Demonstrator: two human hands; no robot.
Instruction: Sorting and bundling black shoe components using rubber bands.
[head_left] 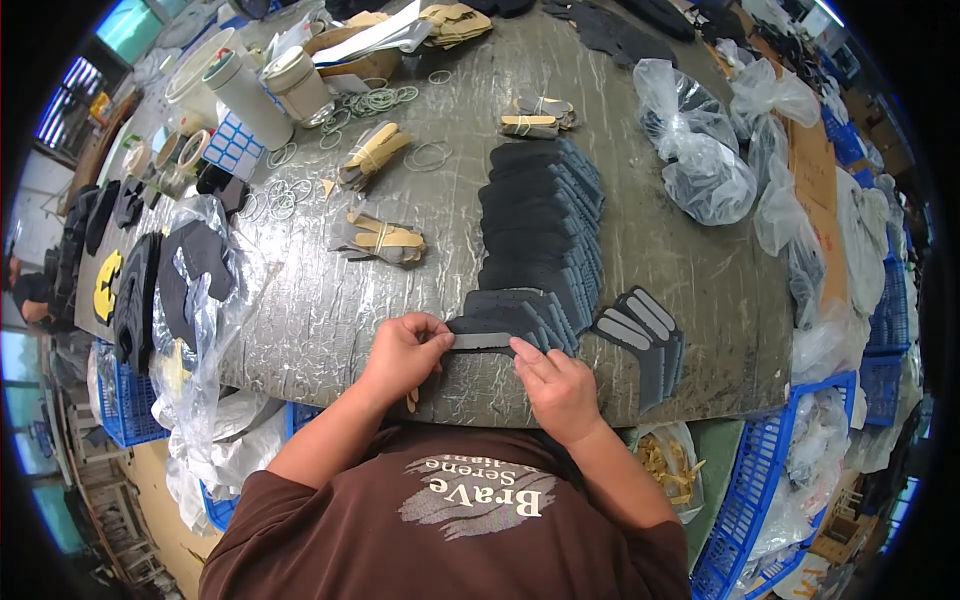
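Between my hands a narrow light-grey strip lies along the near edge of the front dark fabric piece. My left hand pinches the strip's left end between thumb and fingers. At the other end, my right hand is closed with its fingertips on the strip; its thumb is partly hidden. Beyond them a long row of overlapping black cut pieces with blue-grey edges runs away from me. Right of my right hand lies a small fan of dark pieces with light-grey strips on them.
Rubber-banded bundles of tan and grey pieces lie left of the row. Loose pale rubber bands and containers stand farther left. Clear plastic bags sit at the right. Blue crates stand beside the table's near right edge.
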